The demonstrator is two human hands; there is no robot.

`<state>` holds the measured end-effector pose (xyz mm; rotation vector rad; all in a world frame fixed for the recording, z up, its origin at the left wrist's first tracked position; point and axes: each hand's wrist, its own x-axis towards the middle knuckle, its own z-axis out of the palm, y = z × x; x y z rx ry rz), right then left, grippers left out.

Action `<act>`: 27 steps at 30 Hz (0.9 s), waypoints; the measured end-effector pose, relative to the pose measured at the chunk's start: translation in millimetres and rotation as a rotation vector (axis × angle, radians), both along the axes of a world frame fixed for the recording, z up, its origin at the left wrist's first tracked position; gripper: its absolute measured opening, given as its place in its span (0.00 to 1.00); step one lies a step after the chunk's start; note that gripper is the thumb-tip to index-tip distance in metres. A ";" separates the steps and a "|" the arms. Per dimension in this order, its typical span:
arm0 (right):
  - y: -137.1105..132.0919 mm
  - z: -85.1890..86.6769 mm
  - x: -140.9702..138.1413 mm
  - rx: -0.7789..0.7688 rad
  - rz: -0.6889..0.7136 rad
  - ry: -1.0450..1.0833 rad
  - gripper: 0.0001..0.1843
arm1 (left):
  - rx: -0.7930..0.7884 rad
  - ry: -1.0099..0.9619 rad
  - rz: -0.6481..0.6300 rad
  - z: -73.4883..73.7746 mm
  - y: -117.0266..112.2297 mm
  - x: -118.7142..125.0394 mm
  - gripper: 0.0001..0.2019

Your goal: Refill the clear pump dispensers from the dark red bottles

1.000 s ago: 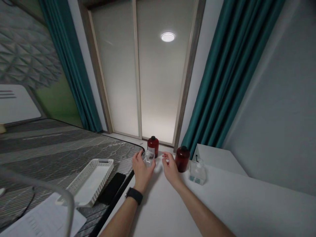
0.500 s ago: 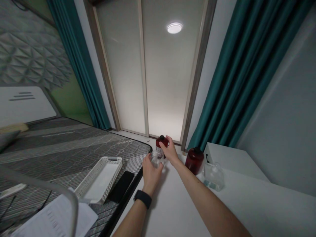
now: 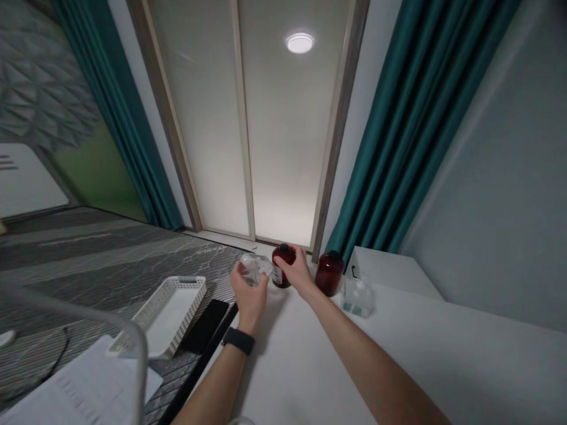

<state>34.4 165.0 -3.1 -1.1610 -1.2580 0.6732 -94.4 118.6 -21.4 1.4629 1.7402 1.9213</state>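
My left hand [image 3: 249, 292] is closed around a clear, transparent bottle [image 3: 253, 268], which lies tilted in the fingers. Close to its right, my right hand [image 3: 296, 270] grips a dark red-brown bottle [image 3: 283, 255] with a black cap and a pale label. This bottle is upright, low over or on the white tabletop [image 3: 305, 354]; I cannot tell whether it touches. To the right of that hand stands a second dark red bottle [image 3: 329, 274]. Beside it is a clear bottle [image 3: 358, 298] with some bluish liquid at its bottom.
On the bed [image 3: 133, 248] at the left lie a white basket [image 3: 166, 316], a black flat object [image 3: 206, 327] and printed paper [image 3: 84, 383]. A grey curved bar [image 3: 139, 372] crosses the lower left. A white cabinet [image 3: 394, 271] stands behind the table.
The clear bottle in my left hand has moved left, away from the red bottle, and is more tilted. My right hand keeps its hold. The whole view has shifted slightly to the right.
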 end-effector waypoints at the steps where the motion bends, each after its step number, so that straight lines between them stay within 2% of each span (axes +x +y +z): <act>1: -8.3 -0.3 1.7 -0.006 0.002 -0.002 0.28 | 0.029 -0.015 -0.004 2.5 -2.0 -0.4 0.29; 4: -34.5 -1.4 8.3 -0.008 0.019 -0.009 0.29 | 0.091 -0.034 -0.033 6.8 -6.5 0.8 0.29; 9: -79.5 0.2 27.6 0.030 0.018 -0.040 0.28 | 0.101 -0.002 -0.150 6.3 -13.4 13.6 0.28; 13: -117.1 2.4 50.1 0.018 -0.028 -0.054 0.28 | 0.100 0.085 -0.354 5.8 -29.4 32.5 0.27; 20: -180.0 1.7 102.2 -0.057 0.020 -0.005 0.31 | -0.008 0.278 -0.766 3.2 -65.2 62.2 0.30; 23: -200.4 -3.2 125.5 -0.051 -0.017 0.002 0.31 | -0.030 0.307 -0.876 -0.6 -72.4 68.8 0.32; 27: -216.2 -11.9 149.8 -0.045 -0.137 -0.083 0.32 | -0.065 0.272 -0.966 -6.6 -73.6 71.9 0.32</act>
